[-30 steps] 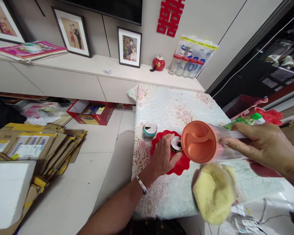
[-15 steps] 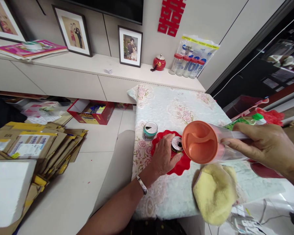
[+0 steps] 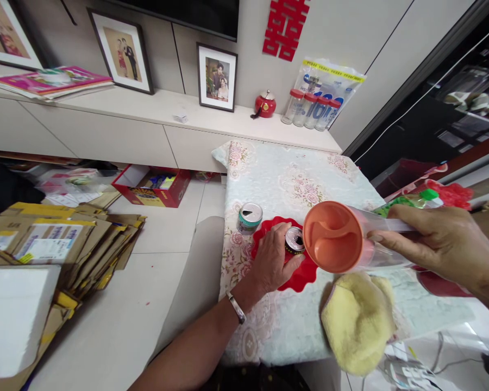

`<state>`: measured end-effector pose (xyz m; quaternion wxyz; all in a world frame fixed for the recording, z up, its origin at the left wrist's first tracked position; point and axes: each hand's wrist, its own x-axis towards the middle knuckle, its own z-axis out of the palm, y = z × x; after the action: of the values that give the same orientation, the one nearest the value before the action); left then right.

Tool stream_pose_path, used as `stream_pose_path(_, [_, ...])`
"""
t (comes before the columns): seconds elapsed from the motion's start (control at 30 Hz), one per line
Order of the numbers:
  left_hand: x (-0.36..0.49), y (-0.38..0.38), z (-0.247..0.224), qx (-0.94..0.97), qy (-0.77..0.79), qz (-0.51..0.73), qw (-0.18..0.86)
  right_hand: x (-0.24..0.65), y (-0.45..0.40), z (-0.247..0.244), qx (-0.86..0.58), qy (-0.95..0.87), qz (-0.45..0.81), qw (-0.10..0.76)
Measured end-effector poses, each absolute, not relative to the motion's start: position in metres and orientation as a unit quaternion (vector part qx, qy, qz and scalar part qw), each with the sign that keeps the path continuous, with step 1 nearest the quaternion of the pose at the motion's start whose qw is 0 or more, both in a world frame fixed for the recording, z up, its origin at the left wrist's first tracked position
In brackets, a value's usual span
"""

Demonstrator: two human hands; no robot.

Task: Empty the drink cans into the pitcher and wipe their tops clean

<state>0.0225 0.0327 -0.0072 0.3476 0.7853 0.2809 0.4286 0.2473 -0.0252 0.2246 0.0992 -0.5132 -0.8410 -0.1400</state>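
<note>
My left hand (image 3: 274, 259) is wrapped round an opened drink can (image 3: 294, 239) with a dark, yellow-marked side, standing on a scalloped red plate (image 3: 305, 279). In my right hand (image 3: 436, 239) is the handle of a clear plastic pitcher with an orange lid (image 3: 332, 237). The pitcher is tilted on its side, its lid close beside the can's top. Whether any liquid runs between them I cannot make out. A second opened can (image 3: 250, 218), green and silver, stands on the table left of the plate. A yellow cloth (image 3: 358, 323) lies crumpled below the pitcher.
A floral tablecloth (image 3: 269, 168) covers the table. Behind it, a white cabinet (image 3: 244, 117) carries red-lidded glass jars (image 3: 309, 111), a red pot (image 3: 264, 104) and framed photos (image 3: 217, 77). Flattened cardboard (image 3: 61, 239) and a red box (image 3: 152, 187) are on the floor at left.
</note>
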Motion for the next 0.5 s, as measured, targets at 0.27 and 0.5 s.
stream_pose_path(0.27, [0.0228,0.0326,-0.0072,0.786,0.280,0.430,0.345,0.2470,-0.0248,0.2248,-0.514,-0.841,-0.141,0.096])
stream_pose_path(0.5, [0.0223,0.0320,-0.0061,0.786,0.282,0.431,0.341,0.2477,-0.0260,0.2238,-0.562,-0.813,-0.110,0.109])
